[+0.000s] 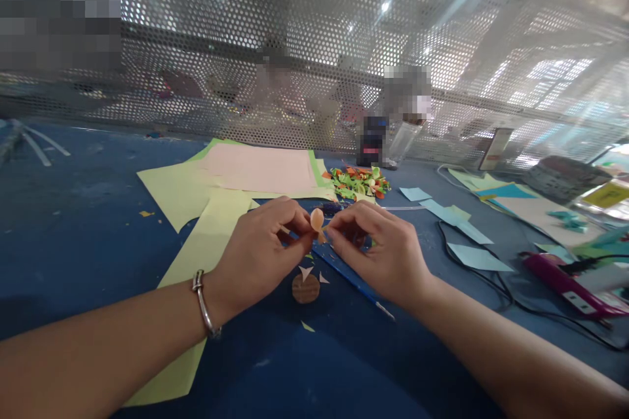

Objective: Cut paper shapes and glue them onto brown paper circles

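Between my two hands is a small peach paper piece (317,218), rounded and curled at the top, with narrower orange bits below. My left hand (268,242) pinches it between thumb and fingertips. My right hand (386,252) is closed in a pinch at the orange lower edge; whether it grips that edge is hard to see. Under the hands lies a brown round disc (305,289) with small pale paper scraps (305,273) by it. A thin blue brush-like tool (354,281) lies slanted beneath my right hand.
Yellow paper (171,190) and pink paper (260,167) lie behind my left hand. Beyond my right hand sits a pile of green and orange paper pieces (358,182). Light-blue paper slips (476,256), a black cable (449,249) and a magenta power strip (565,285) lie rightward. A perforated screen (319,26) stands behind.
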`<action>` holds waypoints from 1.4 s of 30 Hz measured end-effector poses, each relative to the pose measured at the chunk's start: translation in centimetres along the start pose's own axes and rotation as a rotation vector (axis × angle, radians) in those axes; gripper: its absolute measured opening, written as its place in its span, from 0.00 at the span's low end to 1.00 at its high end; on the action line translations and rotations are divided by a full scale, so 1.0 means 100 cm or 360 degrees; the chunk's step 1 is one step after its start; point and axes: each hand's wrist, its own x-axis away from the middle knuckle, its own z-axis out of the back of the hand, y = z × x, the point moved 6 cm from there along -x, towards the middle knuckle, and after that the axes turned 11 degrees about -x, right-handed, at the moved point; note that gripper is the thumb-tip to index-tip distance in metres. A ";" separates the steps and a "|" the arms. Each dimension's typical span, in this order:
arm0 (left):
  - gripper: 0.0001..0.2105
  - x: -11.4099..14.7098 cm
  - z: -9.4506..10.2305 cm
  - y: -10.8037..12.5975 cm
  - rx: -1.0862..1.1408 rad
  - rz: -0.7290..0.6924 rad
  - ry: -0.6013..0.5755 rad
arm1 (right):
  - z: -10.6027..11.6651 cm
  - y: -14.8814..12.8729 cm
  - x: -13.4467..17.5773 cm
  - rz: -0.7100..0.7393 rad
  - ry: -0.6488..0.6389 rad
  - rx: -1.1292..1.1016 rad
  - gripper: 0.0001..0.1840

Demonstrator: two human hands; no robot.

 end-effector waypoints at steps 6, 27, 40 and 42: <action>0.05 -0.002 0.001 0.000 0.0046 0.0032 -0.0014 | 0.000 0.006 -0.001 -0.0145 -0.0010 -0.0156 0.04; 0.05 0.000 0.005 0.008 0.0038 -0.0183 -0.0011 | -0.010 0.023 0.001 -0.0699 -0.0256 -0.0991 0.07; 0.05 -0.001 0.004 0.009 0.0023 -0.0187 -0.0030 | -0.007 0.021 0.001 -0.0699 -0.0215 -0.0967 0.03; 0.06 0.000 0.003 0.008 0.0028 -0.0182 -0.0041 | -0.007 0.021 0.001 -0.0700 -0.0217 -0.0943 0.03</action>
